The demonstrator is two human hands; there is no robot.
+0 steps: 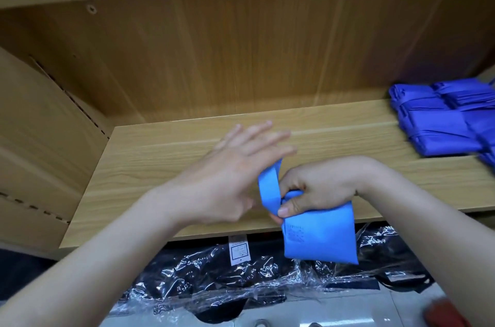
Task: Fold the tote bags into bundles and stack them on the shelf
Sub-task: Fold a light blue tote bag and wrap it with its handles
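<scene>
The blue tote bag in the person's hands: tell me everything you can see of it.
The blue tote bag is light blue, smooth, thin fabric, folded into a compact bundle with faint print on its face. It hangs tilted before the front edge of the wooden shelf. A flat strap loops up from its top. The right hand grips the top, thumb on the strap's base. The left hand, fingers straight, is beside the strap; contact unclear.

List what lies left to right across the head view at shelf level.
Brown cardboard box, left hand, right hand gripping the light blue fabric tote bag, stack of dark blue folded tote bundles.
</scene>
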